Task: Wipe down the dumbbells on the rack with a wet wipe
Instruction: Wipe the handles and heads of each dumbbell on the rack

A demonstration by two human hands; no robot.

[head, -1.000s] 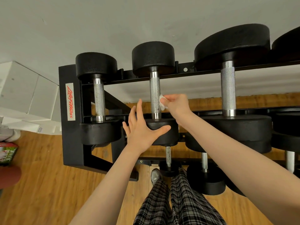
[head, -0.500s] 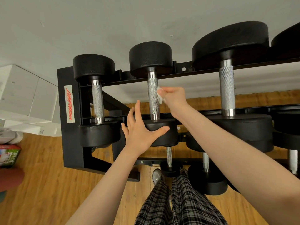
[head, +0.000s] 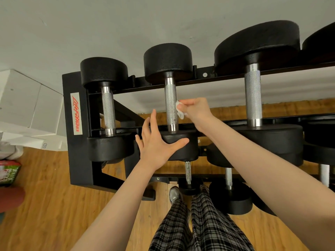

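Three black dumbbells with knurled steel handles lie across the top tier of a black rack (head: 76, 156): a small one (head: 108, 109) at the left, a middle one (head: 170, 105), and a large one (head: 253, 98) at the right. My right hand (head: 196, 108) pinches a small white wet wipe (head: 179, 109) against the right side of the middle dumbbell's handle. Fingers spread, my left hand (head: 155, 144) rests flat on the near head of that same dumbbell.
More dumbbells (head: 230, 198) sit on the lower tier under my arms. A white cabinet (head: 27, 105) stands left of the rack on the wooden floor (head: 45, 214). A green package (head: 8, 172) lies at the left edge. My plaid trouser legs (head: 197, 227) are close to the rack.
My right hand slid the wipe up the middle handle, then back down a little. My left hand has stayed on the near head.
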